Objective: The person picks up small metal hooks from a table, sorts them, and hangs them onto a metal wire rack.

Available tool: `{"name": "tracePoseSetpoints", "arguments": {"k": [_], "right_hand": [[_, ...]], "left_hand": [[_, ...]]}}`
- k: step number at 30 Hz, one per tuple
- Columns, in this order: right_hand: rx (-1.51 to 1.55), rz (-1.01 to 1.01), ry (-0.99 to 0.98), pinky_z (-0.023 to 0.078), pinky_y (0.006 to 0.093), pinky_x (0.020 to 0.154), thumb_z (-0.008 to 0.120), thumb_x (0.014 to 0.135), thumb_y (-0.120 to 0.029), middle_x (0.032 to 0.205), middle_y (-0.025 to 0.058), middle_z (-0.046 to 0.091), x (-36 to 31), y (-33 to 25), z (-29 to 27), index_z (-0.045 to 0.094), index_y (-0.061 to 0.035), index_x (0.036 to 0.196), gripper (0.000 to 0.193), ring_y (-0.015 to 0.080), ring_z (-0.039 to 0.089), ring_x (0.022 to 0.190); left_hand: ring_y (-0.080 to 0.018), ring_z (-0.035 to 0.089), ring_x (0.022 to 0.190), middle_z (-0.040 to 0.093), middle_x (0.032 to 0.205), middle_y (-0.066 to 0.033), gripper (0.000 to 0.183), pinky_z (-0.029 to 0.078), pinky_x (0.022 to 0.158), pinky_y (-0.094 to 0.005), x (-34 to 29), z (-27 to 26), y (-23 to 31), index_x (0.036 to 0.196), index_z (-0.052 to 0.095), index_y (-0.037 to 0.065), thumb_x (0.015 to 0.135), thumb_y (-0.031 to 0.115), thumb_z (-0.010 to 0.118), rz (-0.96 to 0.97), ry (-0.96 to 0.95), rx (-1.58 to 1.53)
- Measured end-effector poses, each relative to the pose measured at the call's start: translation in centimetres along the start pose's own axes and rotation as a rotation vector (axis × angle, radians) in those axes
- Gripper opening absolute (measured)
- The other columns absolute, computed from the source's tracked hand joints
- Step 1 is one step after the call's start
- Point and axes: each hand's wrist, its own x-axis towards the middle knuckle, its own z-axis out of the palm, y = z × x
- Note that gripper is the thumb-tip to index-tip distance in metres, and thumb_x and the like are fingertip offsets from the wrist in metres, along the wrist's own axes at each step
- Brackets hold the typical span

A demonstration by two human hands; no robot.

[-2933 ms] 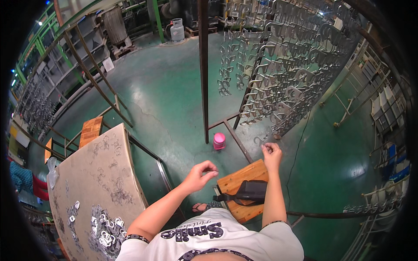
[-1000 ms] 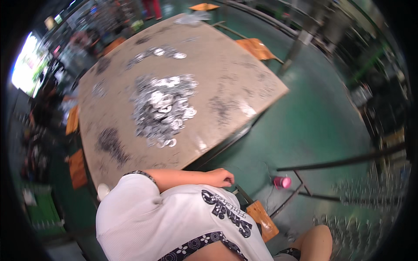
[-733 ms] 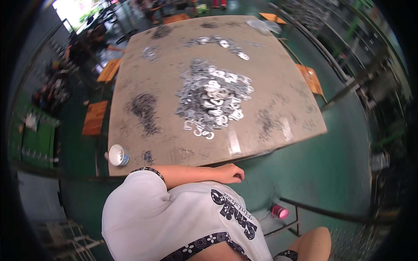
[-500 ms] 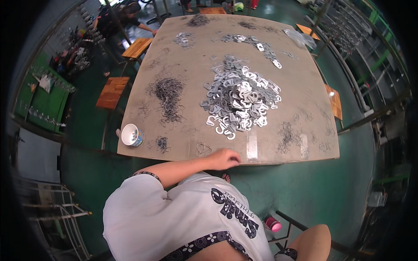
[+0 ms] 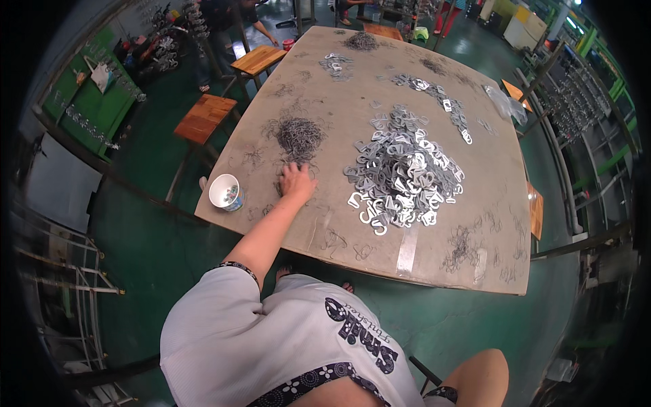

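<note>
Many thin dark wires lie in a tangled heap [image 5: 298, 133] toward the left edge of the table [image 5: 342, 117], about midway between its near and far edges, and the left hand [image 5: 298, 182] is at the heap's near side, palm down, fingers spread. Whether any wire is caught under the fingers I cannot tell; the right hand is out of view, with only the right upper arm [image 5: 483, 380] showing. The wires should be very light and springy, stiff enough to keep their bends yet apt to snag one another, so the likeliest hold is a fingertip pinch on a loose end at the fringe, not a grab at the dense middle. By the near left corner stands a white paper cup [image 5: 237, 203] with small things inside, near the left forearm [image 5: 268, 227] and probably easy to tip. On the other side, a large pile of flat grey hooks [image 5: 407, 173] spreads toward the near edge; these look smooth and may slide if brushed. A clear plastic bag [image 5: 503, 103] lies at the right edge near the far right corner, and wooden stools [image 5: 207, 117] stand along the left edge.
</note>
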Motion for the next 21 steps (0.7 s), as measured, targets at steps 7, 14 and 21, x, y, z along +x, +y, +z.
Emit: {"name": "tracePoseSetpoints", "arguments": {"k": [7, 14, 21], "right_hand": [[0.069, 0.036, 0.035, 0.048, 0.0328, 0.065, 0.043, 0.086, -0.027, 0.086, 0.0121, 0.059, -0.5, 0.4, 1.5, 0.058, 0.0009, 0.092, 0.033, 0.0203, 0.056, 0.071], [0.099, 0.051, 0.044, 0.048, 0.0314, 0.066, 0.046, 0.086, -0.023, 0.088, 0.0112, 0.059, -0.4, 0.2, 2.8, 0.059, 0.0013, 0.094, 0.029, 0.0192, 0.056, 0.073], [0.092, 0.052, 0.048, 0.048, 0.03, 0.068, 0.048, 0.086, -0.019, 0.09, 0.0104, 0.059, -0.3, 0.2, 3.1, 0.059, 0.0016, 0.096, 0.025, 0.0182, 0.056, 0.076]], "left_hand": [[-0.0297, 0.049, 0.107, 0.051, 0.117, -0.0118, 0.032, 0.041, 0.091, -0.0369, 1.6, -1.2, -3.4, 0.1, 0.057, 0.012, 0.07, 0.005, 0.067, 0.122, -0.291, -0.457], [-0.0318, 0.057, 0.092, 0.06, 0.093, -0.0125, 0.031, 0.048, 0.078, -0.0417, 2.1, -2.9, -5.5, 0.101, 0.062, 0.008, 0.071, 0.001, 0.063, 0.318, 0.399, -0.278], [-0.031, 0.06, 0.09, 0.062, 0.091, -0.0151, 0.012, 0.051, 0.077, -0.0404, -0.7, 1.1, -0.3, 0.077, 0.068, 0.003, 0.073, 0.006, 0.058, 0.473, -0.046, 0.049]]}}
